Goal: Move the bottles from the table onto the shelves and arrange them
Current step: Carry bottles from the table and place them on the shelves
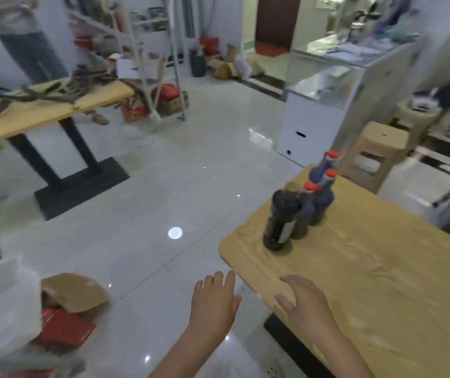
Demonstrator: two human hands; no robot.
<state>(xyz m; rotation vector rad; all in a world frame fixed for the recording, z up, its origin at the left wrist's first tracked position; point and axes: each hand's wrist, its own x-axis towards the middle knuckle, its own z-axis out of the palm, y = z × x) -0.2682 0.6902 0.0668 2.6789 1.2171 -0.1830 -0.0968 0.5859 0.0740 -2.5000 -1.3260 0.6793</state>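
Observation:
Several dark bottles stand in a tight cluster near the far left corner of the wooden table [382, 268]. The nearest is a large dark bottle with a tan cap and a white label [281, 219]. Behind it stand bottles with red caps [324, 186]. My left hand [214, 301] hovers over the floor just left of the table's edge, fingers straight and empty. My right hand [304, 301] is over the table's near left edge, fingers relaxed, holding nothing. Both hands are well short of the bottles. A metal shelf rack [161, 64] stands far across the room.
A second wooden table [41, 110] with black legs stands at the left, with dark straps on it. Another person stands behind it. Cardboard and red boxes [68, 317] lie on the floor at lower left. A white cabinet [313, 118] and plastic stools [376, 154] stand beyond the table.

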